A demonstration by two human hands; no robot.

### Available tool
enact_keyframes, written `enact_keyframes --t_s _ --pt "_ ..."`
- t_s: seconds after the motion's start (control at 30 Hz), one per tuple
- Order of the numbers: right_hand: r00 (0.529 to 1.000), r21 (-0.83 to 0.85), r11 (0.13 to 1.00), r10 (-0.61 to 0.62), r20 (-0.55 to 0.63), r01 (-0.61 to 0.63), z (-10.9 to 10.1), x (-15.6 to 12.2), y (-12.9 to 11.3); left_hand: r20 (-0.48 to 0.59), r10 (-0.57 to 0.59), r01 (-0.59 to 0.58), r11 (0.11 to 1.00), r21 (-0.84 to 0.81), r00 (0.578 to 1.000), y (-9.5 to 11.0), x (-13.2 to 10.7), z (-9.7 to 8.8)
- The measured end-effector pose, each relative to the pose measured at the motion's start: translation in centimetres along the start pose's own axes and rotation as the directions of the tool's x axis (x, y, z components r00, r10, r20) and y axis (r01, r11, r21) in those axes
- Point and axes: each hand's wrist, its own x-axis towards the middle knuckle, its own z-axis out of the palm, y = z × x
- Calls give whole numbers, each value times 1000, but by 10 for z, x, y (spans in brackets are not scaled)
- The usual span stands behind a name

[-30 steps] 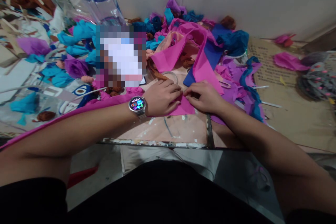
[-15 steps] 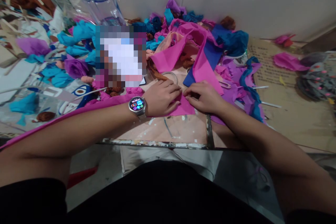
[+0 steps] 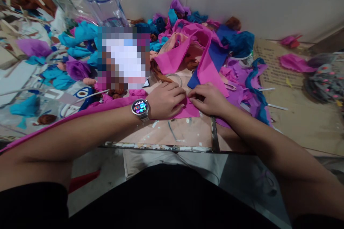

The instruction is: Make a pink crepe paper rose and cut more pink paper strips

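Observation:
A long strip of bright pink crepe paper (image 3: pixel 189 110) lies along the table's near side and runs left behind my left forearm. My left hand (image 3: pixel 167 100), with a watch (image 3: pixel 140 106) on its wrist, bears down on the strip with bent fingers closed on its edge. Just to its right, my right hand (image 3: pixel 208 98) pinches the same paper between thumb and fingers. The fingertips nearly meet, and the paper between them is partly hidden. Behind the hands another pink strip (image 3: pixel 205 66) arches over a blue piece (image 3: pixel 219 55).
Crumpled teal, purple and brown paper pieces (image 3: pixel 79 67) crowd the left and back. A clear bottle (image 3: pixel 106 5) stands near a blurred-out phone (image 3: pixel 125 59). Hair clips (image 3: pixel 228 85) lie right of my hands, and brown cardboard (image 3: pixel 303 111) covers the right side. The table edge (image 3: pixel 172 146) is close to my body.
The fingers of my left hand have shifted very slightly towards the right hand over the pink crepe paper. Everything else stays where it was.

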Motion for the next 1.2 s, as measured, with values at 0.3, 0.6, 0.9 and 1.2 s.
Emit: enact_keyframes --t_s 0.3,0.6,0.9,1.2 --pt "1000 -5 1000 6 12 -6 -1 0 -2 -10 -4 4 1000 -14 1000 -1 1 1" --pt "1000 -3 1000 2 13 -2 -1 0 -3 17 -16 16 1000 -21 1000 -1 0 1" --pt "1000 1 1000 15 17 -15 0 0 -1 30 -14 15 999 -29 999 -1 0 1" --pt "1000 9 1000 16 27 -16 -1 1 -2 36 -16 19 995 -100 999 -2 2 0"
